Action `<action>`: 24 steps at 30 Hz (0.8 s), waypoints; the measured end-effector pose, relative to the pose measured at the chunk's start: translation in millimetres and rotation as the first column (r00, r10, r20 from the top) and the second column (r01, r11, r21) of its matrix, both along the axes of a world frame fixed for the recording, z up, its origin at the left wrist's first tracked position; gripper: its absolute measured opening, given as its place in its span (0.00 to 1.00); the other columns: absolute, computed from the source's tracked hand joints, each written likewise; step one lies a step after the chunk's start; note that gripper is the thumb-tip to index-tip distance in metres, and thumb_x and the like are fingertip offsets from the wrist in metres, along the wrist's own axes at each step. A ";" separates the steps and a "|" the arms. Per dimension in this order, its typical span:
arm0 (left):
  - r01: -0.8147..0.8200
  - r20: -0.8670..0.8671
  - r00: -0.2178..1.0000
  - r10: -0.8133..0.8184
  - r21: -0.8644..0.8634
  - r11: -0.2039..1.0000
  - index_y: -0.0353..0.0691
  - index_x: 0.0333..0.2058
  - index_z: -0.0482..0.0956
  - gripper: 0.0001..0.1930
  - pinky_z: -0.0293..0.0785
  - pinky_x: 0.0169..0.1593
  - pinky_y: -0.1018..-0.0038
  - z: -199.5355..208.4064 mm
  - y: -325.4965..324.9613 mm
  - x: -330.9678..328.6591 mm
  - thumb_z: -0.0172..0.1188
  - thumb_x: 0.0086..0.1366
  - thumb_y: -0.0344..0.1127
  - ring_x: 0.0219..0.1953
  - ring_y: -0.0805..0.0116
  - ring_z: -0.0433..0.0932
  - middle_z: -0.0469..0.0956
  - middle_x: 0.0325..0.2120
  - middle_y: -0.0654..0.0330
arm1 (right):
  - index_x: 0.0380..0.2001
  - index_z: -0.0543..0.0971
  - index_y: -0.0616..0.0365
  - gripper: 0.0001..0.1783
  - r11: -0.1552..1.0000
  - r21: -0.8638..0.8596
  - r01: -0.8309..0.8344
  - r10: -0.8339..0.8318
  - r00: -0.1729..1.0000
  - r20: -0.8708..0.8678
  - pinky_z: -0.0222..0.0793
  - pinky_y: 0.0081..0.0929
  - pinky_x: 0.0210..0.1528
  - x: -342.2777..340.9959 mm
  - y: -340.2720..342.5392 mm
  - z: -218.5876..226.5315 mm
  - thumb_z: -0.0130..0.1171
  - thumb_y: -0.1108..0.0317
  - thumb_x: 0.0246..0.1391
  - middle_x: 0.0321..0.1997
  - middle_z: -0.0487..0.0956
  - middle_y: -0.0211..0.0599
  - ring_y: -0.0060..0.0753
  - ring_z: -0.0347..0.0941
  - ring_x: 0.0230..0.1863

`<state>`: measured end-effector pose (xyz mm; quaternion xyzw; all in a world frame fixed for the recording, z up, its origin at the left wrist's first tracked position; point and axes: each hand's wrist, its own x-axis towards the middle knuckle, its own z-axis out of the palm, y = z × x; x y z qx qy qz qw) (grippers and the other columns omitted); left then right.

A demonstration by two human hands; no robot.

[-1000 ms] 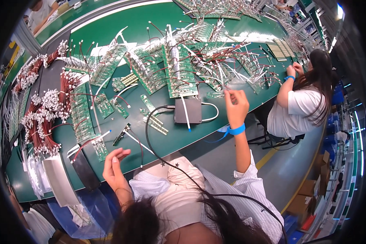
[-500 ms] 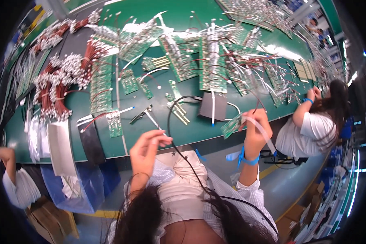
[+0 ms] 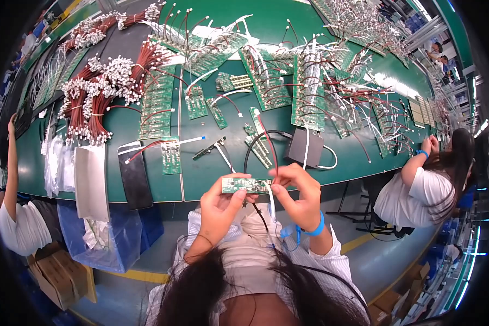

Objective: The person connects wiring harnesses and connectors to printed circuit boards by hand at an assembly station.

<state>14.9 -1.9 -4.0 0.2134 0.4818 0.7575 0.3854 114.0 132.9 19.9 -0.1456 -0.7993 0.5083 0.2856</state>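
A small green circuit board [image 3: 239, 186] is held up level just off the table's near edge. My left hand [image 3: 218, 205] grips its left end between thumb and fingers. At the other end, the thumb and forefinger of my right hand [image 3: 301, 200] close on the board where its wires leave. From there a red wire [image 3: 276, 157] rises toward the table, and a white cable [image 3: 271, 204] hangs down. Which of these the right fingertips press is partly hidden. Beyond the hands lie a narrow board standing on edge [image 3: 209, 148] and a dark grey box [image 3: 304, 149].
Wired circuit boards [image 3: 308, 92] crowd the green table [image 3: 212, 182]. Bundles of red-brown wires with white connectors [image 3: 95, 100] lie at left, near an open pale tray [image 3: 91, 182] and a black strip [image 3: 135, 176]. A co-worker [image 3: 418, 187] sits at right, another person [image 3: 24, 223] at left.
My right hand has brought the circuit board left and inward, and my left hand has taken hold of its left end. The view has shifted slightly.
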 end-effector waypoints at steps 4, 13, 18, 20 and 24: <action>-0.053 0.027 0.998 0.054 -0.036 0.998 0.27 0.42 0.67 0.11 0.71 0.40 0.77 -6.6 -1.5 -4.1 0.48 0.60 0.23 0.33 0.72 0.75 0.74 0.33 0.54 | 0.41 0.73 0.57 0.23 0.898 0.431 0.088 -0.053 0.994 -0.092 0.69 0.26 0.35 -0.2 -0.5 -2.5 0.63 0.77 0.36 0.38 0.71 0.40 0.35 0.71 0.35; 0.000 0.064 0.998 0.006 -0.084 0.996 0.28 0.42 0.67 0.11 0.71 0.41 0.78 -6.9 -1.3 -2.0 0.48 0.60 0.24 0.33 0.74 0.74 0.74 0.33 0.56 | 0.36 0.71 0.64 0.16 0.983 0.058 0.173 -0.167 0.980 -0.108 0.68 0.29 0.40 11.1 -1.7 -23.3 0.60 0.78 0.40 0.39 0.73 0.46 0.36 0.72 0.37; 0.065 0.038 0.997 -0.061 -0.105 0.992 0.28 0.42 0.68 0.11 0.72 0.42 0.77 -7.2 4.0 4.1 0.48 0.60 0.24 0.34 0.73 0.75 0.74 0.33 0.56 | 0.39 0.71 0.65 0.13 0.915 -0.397 0.066 -0.051 0.998 0.048 0.68 0.25 0.41 10.8 -1.7 -25.1 0.55 0.74 0.49 0.40 0.75 0.44 0.32 0.73 0.38; 0.087 0.007 0.996 -0.087 -0.112 0.990 0.28 0.42 0.68 0.11 0.73 0.41 0.76 -7.2 7.1 8.2 0.48 0.60 0.23 0.34 0.73 0.75 0.74 0.33 0.56 | 0.36 0.74 0.66 0.10 0.982 -0.181 -0.057 0.062 0.998 0.021 0.67 0.25 0.41 16.1 2.7 -30.6 0.53 0.72 0.51 0.40 0.75 0.42 0.32 0.73 0.38; 0.039 0.015 0.999 -0.038 -0.069 0.997 0.28 0.42 0.68 0.11 0.74 0.40 0.77 -9.8 18.3 12.7 0.47 0.60 0.23 0.33 0.73 0.76 0.74 0.33 0.55 | 0.35 0.75 0.67 0.10 0.990 -0.138 -0.017 0.012 0.999 -0.039 0.66 0.27 0.44 14.5 0.0 -23.1 0.50 0.78 0.47 0.41 0.75 0.44 0.36 0.72 0.41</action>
